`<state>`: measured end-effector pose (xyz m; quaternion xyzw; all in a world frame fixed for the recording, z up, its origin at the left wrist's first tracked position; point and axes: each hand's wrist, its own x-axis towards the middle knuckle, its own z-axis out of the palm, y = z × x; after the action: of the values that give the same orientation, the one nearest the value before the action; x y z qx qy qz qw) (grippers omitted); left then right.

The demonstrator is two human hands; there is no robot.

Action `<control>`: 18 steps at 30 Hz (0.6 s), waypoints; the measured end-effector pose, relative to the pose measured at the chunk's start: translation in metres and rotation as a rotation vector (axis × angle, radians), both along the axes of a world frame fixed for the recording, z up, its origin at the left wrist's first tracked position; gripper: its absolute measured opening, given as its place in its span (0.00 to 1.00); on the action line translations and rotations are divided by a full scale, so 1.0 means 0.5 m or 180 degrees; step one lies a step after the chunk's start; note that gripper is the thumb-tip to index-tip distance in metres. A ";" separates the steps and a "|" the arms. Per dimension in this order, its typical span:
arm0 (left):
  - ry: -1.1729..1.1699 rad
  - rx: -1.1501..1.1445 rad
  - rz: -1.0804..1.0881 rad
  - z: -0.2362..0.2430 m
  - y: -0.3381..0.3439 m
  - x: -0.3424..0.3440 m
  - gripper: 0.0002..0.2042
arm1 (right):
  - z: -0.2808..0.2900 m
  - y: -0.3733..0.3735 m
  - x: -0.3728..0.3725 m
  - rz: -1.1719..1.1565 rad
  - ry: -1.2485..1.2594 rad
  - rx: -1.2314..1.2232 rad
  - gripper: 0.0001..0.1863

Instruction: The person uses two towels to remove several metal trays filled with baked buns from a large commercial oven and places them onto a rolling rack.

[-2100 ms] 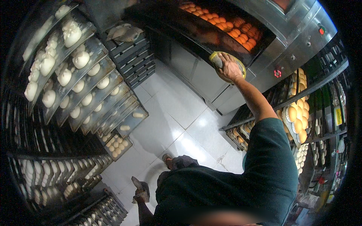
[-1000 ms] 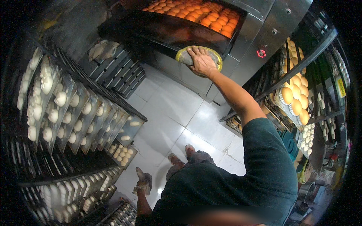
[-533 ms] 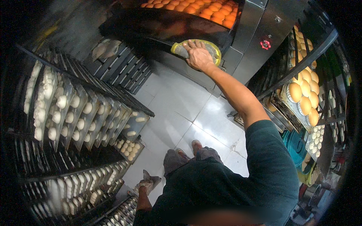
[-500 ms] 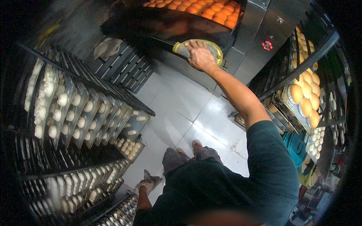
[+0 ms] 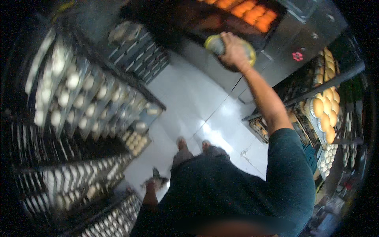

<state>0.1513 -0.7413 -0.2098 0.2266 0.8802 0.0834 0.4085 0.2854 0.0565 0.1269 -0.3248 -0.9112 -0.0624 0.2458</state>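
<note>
My right hand (image 5: 233, 52) reaches forward to the front of the oven (image 5: 272, 51), its fingers over a grey oven pad (image 5: 249, 49) with a yellow rim. The pad is against the dark edge below the lit opening; whether a handle lies beneath is hidden. Golden-orange buns (image 5: 256, 15) glow in rows inside. Low at my left side, my left hand (image 5: 150, 185) is closed around a greyish cloth or mitt (image 5: 161, 181), blurred by motion.
To the left, racks hold trays of pale dough pieces (image 5: 73, 81). A rack at the right carries browned buns (image 5: 327, 114). A red valve knob (image 5: 297, 56) juts from the oven front. Below me lies a tiled floor (image 5: 189, 98). A dark slatted rack (image 5: 138, 55) stands beside the oven.
The view has swung, so the oven and pad appear farther right. My feet have shifted on the floor. My right hand stays on the pad, and my left keeps the cloth low.
</note>
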 end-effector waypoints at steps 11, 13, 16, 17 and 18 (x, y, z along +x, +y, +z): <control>-0.1312 0.1793 0.1722 -0.147 -0.041 -0.150 0.15 | -0.041 0.118 0.052 0.0880 -0.0679 0.0282 0.30; 0.0067 -0.0363 -0.0322 -0.085 0.104 -0.157 0.14 | -0.062 0.129 0.074 0.0784 -0.0738 0.0449 0.29; -0.0093 -0.0305 -0.0326 -0.001 0.131 -0.177 0.15 | -0.053 0.106 0.060 0.0862 -0.0642 0.0280 0.27; -0.0138 -0.0189 -0.0300 0.014 0.142 -0.185 0.15 | -0.043 0.094 0.056 0.0893 -0.0614 0.0206 0.27; -0.0155 -0.0046 -0.0313 0.028 0.159 -0.200 0.16 | -0.052 0.115 0.077 0.0958 -0.0461 -0.0120 0.28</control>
<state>0.0514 -0.6618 -0.1960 0.2646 0.8584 0.0624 0.4349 0.3237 0.1138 0.1006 -0.1838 -0.9659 -0.0310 0.1799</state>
